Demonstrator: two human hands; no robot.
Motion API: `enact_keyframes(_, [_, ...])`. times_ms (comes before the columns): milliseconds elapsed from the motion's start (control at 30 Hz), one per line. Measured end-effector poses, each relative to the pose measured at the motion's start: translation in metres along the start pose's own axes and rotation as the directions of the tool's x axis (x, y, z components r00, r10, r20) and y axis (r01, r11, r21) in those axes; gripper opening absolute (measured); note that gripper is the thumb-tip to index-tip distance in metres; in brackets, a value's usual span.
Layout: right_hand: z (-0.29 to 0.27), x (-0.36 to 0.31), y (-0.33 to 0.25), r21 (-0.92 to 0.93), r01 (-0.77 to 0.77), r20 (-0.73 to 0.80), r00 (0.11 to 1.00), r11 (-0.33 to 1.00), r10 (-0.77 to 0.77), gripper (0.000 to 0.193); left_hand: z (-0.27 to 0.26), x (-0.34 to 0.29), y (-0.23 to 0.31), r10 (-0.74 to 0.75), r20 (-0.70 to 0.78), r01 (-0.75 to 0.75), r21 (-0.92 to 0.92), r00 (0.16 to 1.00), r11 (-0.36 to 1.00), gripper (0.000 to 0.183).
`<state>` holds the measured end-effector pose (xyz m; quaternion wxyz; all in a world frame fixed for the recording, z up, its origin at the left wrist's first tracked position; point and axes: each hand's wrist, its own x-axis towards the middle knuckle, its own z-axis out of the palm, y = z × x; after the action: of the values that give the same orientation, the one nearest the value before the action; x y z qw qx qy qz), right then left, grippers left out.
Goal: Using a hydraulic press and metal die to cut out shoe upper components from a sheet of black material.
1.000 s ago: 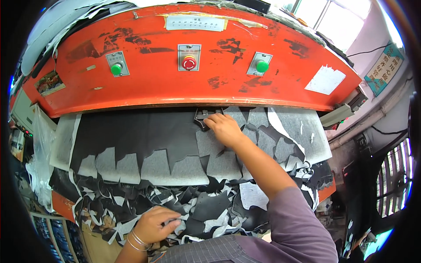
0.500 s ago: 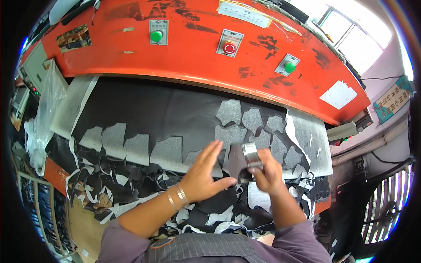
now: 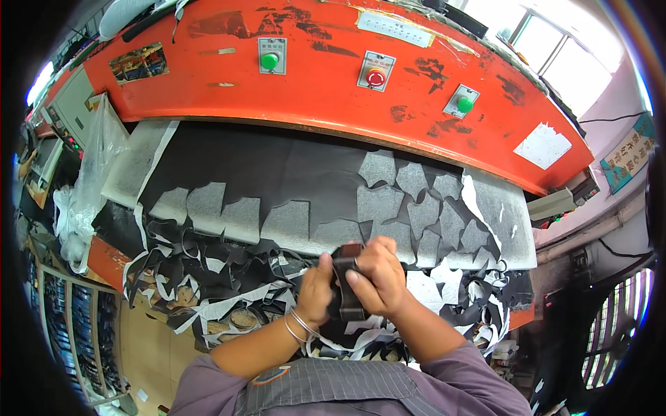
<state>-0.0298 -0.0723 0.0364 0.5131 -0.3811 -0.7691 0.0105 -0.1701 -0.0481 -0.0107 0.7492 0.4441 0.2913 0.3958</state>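
left hand: we see the left hand [image 3: 316, 292] against the left side of the dark piece, its thumb up along the near edge; the rest of its fingers are hidden from us, so we cannot tell how tightly they close
right hand: we find the right hand [image 3: 378, 279] gripping the right side of the same piece, thumb pressed on its upper face, fingers curled at the far side; the two hands are close together
held thing: the dark piece [image 3: 351, 295] is between both hands, above the near edge of the work bed and the scraps; it has a brownish upper end, and blur keeps its finer shape from us
wrist: we note pale bangles [image 3: 298, 326] on the left wrist
sheet: a black sheet [image 3: 277, 156] lies across the pale work bed [image 3: 510, 208]; we see grey shapes [image 3: 379, 203] with cut outlines along its near side and at its right
scraps: black and white scraps [image 3: 232, 277] lie tangled in a heap along the near edge
machine: beyond the sheet we face an orange-red machine front [image 3: 305, 90]; a red button [image 3: 375, 78] sits between two green buttons [image 3: 269, 62]
left side: a clear plastic bag [image 3: 100, 163] hangs beside the bed
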Motion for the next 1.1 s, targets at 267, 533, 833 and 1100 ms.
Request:
enact_keyframes(267, [0.06, 0.073, 0.117, -0.649, -0.509, -0.09, 0.789, 0.565, 0.607, 0.017, -0.133, -0.038, 0.02, -0.081, 0.096, -0.047, 0.883, 0.992, 0.467, 0.041])
enact_keyframes(533, [0.089, 0.082, 0.189, -0.787, -0.57, -0.135, 0.529, 0.234, 0.838, 0.027, -0.082, 0.031, 0.075, 0.307, 0.036, -0.156, 0.914, 0.951, 0.375, 0.062])
enact_keyframes(833, [0.043, 0.005, 0.147, -0.39, -0.657, -0.134, 0.734, 0.646, 0.665, 0.049, -0.085, 0.127, 0.007, 0.139, 0.148, -0.158, 0.985, 0.979, 0.065, 0.11])
enact_keyframes(1100, [0.037, -0.023, 0.132, -0.467, -0.606, -0.073, 0.753, 0.645, 0.654, 0.076, -0.083, 0.151, 0.02, 0.199, 0.159, -0.176, 0.982, 0.967, 0.069, 0.113])
